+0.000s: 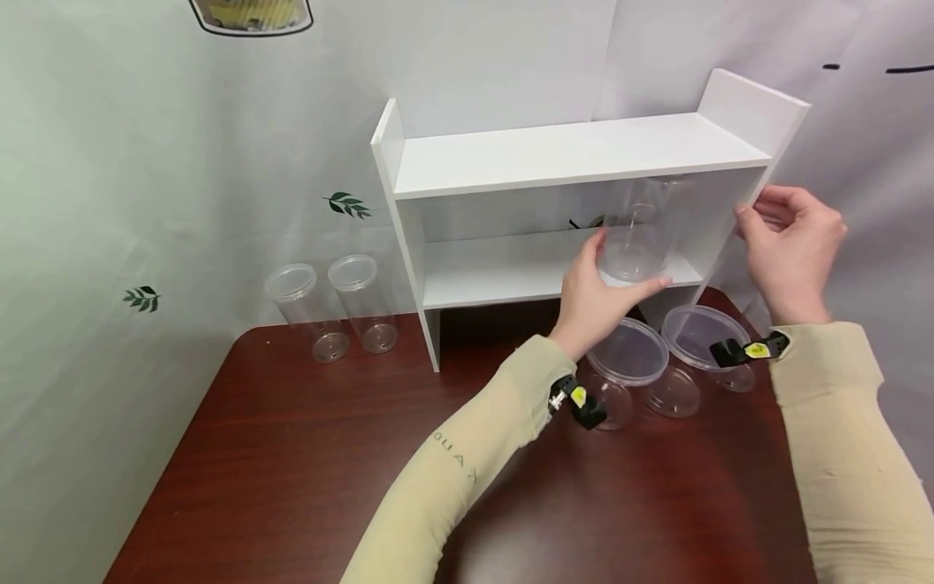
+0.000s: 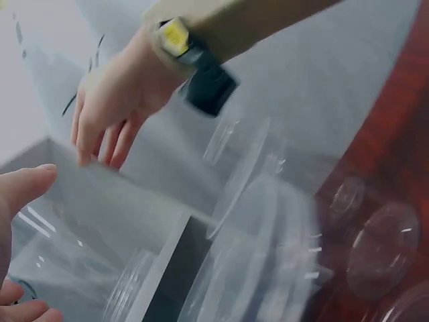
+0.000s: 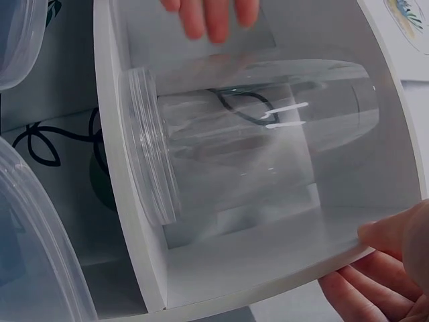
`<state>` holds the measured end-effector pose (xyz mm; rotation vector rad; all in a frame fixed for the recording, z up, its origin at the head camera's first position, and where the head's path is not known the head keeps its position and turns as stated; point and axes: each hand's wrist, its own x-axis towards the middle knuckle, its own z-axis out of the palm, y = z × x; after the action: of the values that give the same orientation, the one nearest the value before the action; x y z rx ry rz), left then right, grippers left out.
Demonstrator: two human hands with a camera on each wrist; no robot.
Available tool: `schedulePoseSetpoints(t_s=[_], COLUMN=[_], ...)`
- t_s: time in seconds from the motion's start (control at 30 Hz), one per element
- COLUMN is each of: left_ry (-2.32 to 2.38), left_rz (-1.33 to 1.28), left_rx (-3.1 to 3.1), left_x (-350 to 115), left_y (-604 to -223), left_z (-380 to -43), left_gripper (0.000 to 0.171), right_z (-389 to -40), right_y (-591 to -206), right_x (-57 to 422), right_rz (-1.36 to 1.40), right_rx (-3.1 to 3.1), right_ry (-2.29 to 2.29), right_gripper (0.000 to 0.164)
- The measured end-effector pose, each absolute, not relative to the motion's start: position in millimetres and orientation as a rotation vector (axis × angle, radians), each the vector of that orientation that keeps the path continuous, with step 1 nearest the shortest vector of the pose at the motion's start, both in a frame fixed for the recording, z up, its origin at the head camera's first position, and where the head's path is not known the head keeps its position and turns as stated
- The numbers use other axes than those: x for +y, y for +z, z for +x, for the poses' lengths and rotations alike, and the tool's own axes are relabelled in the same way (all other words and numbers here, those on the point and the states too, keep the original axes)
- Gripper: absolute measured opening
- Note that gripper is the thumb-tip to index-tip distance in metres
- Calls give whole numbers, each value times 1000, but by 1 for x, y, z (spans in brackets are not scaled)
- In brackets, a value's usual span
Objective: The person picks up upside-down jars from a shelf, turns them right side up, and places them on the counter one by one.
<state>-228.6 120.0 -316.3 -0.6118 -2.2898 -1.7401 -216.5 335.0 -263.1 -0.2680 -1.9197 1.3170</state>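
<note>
A clear plastic jar stands in the right part of the white shelf's middle compartment. Its ridged end is down on the lower board. My left hand is in front of the jar, thumb and fingers spread wide apart. In the right wrist view, its fingertips appear apart from the jar wall. The right hand grips the edge of the shelf's right side panel, thumb at the inner front and fingers outside. Part of the left hand shows in the left wrist view.
Several clear jars with wide lids stand on the dark red table, below and before the shelf's right end. Two slim lidded jars are left of the shelf. A pale printed cloth hangs behind.
</note>
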Motion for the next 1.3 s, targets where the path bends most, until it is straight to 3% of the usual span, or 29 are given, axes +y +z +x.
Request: schedulePoseSetpoints(t_s=[0.37, 0.87, 1.3], left_ry=[-1741, -1576, -1488], left_rz=[-399, -472, -462], left_rx=[-2358, -2589, -2570], left_x=[132, 133, 135], left_y=[-313, -306, -309], left_z=[-260, -277, -275], left_gripper=[106, 119, 108], right_z=[-222, -225, -219], right_y=[-263, -265, -264], right_x=[327, 326, 326], right_rz=[-274, -278, -280], right_rx=[-1939, -1945, -1934], right_ry=[1313, 1277, 1311], right_gripper=[24, 26, 25])
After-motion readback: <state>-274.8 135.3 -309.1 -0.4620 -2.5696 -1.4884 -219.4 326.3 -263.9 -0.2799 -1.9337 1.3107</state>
